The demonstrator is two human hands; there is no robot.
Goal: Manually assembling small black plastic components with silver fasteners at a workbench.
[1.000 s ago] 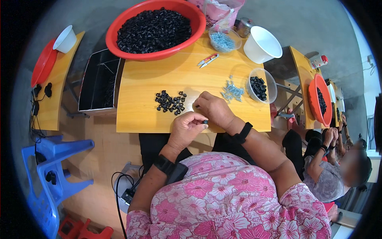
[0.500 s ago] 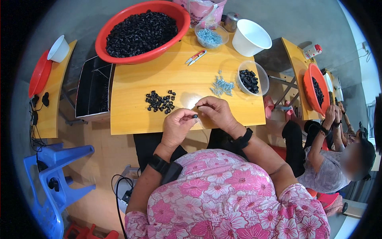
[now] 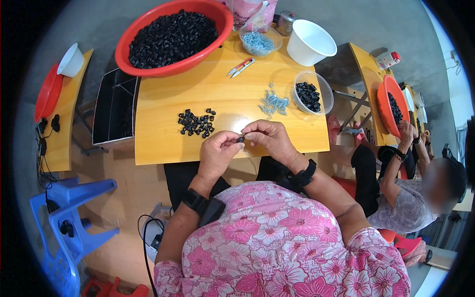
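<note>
Over the near edge of the table, my left hand (image 3: 217, 152) pinches a small black plastic part (image 3: 241, 140) between thumb and fingertips. My right hand (image 3: 271, 139) meets it there, its thumb and forefinger closed at the top of that part; whatever they grip is too small to make out. A loose group of similar black parts (image 3: 197, 123) lies to the left of my hands. Beyond my right hand is a scatter of small clear-blue pieces (image 3: 274, 104). A clear round tub (image 3: 326, 96) beside them holds more black parts.
A big red basin (image 3: 148, 72) heaped with black parts stands at the far left. Thread snips (image 3: 241, 67), a clear bowl (image 3: 260, 52) of blue pieces and a white bucket (image 3: 309, 44) sit further back. A blue plastic stool (image 3: 81, 198) stands left; a co-worker (image 3: 401, 198) sits right.
My right hand's fingertips have come together with the black part in my left hand; before, they were slightly apart. The view has shifted a little.
</note>
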